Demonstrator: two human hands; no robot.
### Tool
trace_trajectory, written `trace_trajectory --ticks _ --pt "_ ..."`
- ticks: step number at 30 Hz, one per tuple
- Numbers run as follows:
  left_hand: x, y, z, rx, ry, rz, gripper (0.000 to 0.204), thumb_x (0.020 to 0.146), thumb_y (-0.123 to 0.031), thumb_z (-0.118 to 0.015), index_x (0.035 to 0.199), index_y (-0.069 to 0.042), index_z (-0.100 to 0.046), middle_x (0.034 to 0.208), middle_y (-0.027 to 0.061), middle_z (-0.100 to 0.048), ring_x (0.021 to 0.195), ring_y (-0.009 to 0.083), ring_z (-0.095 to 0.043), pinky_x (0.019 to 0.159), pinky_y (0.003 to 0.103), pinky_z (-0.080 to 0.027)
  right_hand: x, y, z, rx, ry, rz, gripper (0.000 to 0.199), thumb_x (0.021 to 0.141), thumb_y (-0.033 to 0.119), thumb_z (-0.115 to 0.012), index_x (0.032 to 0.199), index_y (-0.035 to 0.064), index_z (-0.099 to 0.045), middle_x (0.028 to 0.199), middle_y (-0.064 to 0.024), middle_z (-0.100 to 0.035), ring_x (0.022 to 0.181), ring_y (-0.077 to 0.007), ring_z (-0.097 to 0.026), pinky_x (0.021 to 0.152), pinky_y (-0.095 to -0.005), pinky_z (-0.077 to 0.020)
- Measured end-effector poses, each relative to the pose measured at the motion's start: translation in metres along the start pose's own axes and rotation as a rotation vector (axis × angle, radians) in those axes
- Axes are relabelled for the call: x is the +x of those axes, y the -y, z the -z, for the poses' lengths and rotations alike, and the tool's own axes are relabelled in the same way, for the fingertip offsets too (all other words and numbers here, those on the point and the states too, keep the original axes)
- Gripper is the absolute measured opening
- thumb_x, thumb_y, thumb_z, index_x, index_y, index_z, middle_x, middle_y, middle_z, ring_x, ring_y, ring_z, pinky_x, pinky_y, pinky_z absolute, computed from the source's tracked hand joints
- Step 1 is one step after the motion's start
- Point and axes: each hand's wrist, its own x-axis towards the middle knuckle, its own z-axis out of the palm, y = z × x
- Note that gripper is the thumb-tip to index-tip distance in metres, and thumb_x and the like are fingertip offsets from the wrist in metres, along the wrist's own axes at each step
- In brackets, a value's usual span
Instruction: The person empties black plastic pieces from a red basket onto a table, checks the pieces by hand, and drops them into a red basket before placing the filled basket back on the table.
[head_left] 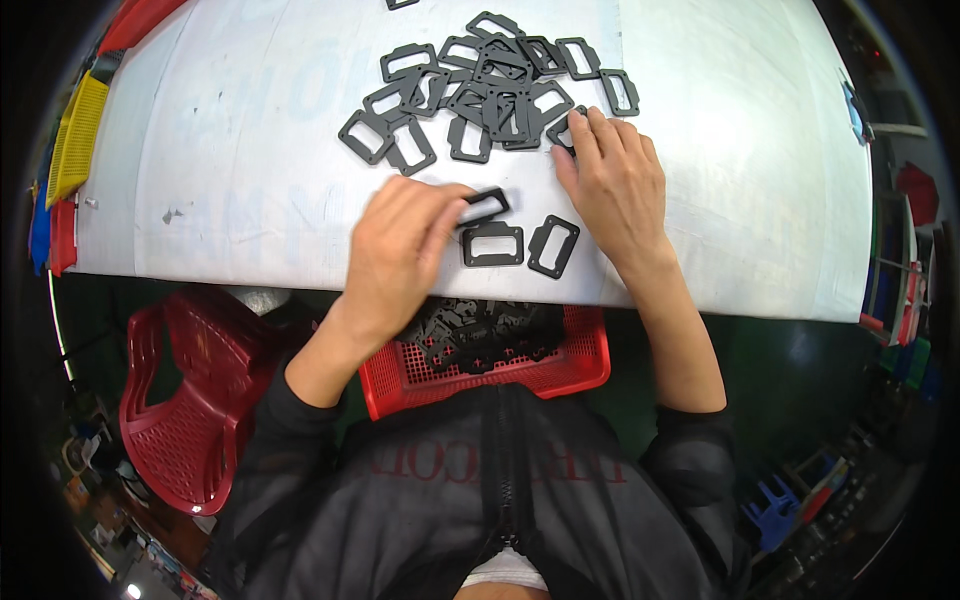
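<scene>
My left hand (395, 245) is closed on a black rectangular plastic frame (487, 206), pinched at its left end and tilted just above the table. Right below it, a second black frame (493, 245) lies flat, and a third frame (553, 246) rests at a slant to its right. At the right edge of the pile, my right hand (615, 175) has its fingertips on another black frame (563, 135), which is partly hidden under them. A loose pile of several more such frames (505, 115) spreads across the table beyond both hands.
The white-covered table (250, 200) has its front edge close to me. Below that edge stands a red plastic basket (430, 385) with many dark parts (480, 330) in it. A dark red plastic chair (185, 420) is at the left. Yellow and red bins (75, 145) line the left table edge.
</scene>
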Motion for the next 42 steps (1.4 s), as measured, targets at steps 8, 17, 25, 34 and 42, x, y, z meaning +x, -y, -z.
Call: trace_trajectory --ticks 8,17,25,34,42 --pt "-0.001 -0.004 -0.018 0.024 0.068 0.036 0.021 0.082 -0.002 -0.067 0.103 -0.005 -0.068 0.094 0.0088 -0.063 0.084 0.0258 -0.058 0.071 0.036 -0.048 -0.006 -0.004 0.029 0.548 0.156 -0.476 0.014 0.087 0.014 -0.066 0.098 0.0078 -0.070 0.088 -0.0093 -0.062 0.085 -0.0254 -0.058 0.074 -0.0351 -0.0474" --pt "-0.009 -0.016 -0.004 -0.024 0.346 0.061 0.017 0.081 -0.006 -0.069 0.097 -0.005 -0.068 0.089 0.0094 -0.060 0.085 0.0283 -0.059 0.073 0.037 -0.048 -0.050 0.051 0.025 0.582 0.001 -0.274 0.018 0.077 0.012 -0.073 0.095 0.0087 -0.070 0.089 -0.0066 -0.058 0.084 -0.0263 -0.053 0.075 -0.0376 -0.0393" --pt "0.049 0.009 -0.010 0.236 0.059 -0.248 0.035 0.080 -0.011 -0.069 0.113 -0.002 -0.062 0.113 0.0077 -0.062 0.105 0.0260 -0.055 0.084 0.038 -0.045 -0.002 0.044 0.023 0.668 0.063 -0.307 0.032 0.075 0.013 -0.076 0.105 0.0031 -0.066 0.097 -0.0068 -0.061 0.086 -0.0252 -0.058 0.084 -0.0388 -0.0463" --pt "0.052 0.052 -0.007 0.404 -0.015 -0.272 0.024 0.085 -0.003 -0.060 0.108 -0.005 -0.064 0.110 0.0056 -0.066 0.103 0.0243 -0.059 0.083 0.036 -0.045 0.014 0.034 -0.006 0.473 0.052 -0.108 0.053 0.071 0.024 -0.080 0.116 0.0021 -0.062 0.113 -0.0076 -0.059 0.100 -0.0274 -0.053 0.083 -0.0372 -0.0455" --pt "0.001 0.003 0.003 -0.131 0.266 0.243 0.015 0.088 -0.003 -0.059 0.102 0.001 -0.065 0.089 0.0127 -0.066 0.075 0.0265 -0.063 0.071 0.034 -0.050 0.005 0.045 -0.002 0.160 -0.089 0.004 0.017 0.078 0.020 -0.073 0.087 0.0071 -0.065 0.098 -0.0042 -0.064 0.084 -0.0209 -0.059 0.070 -0.0343 -0.0426"
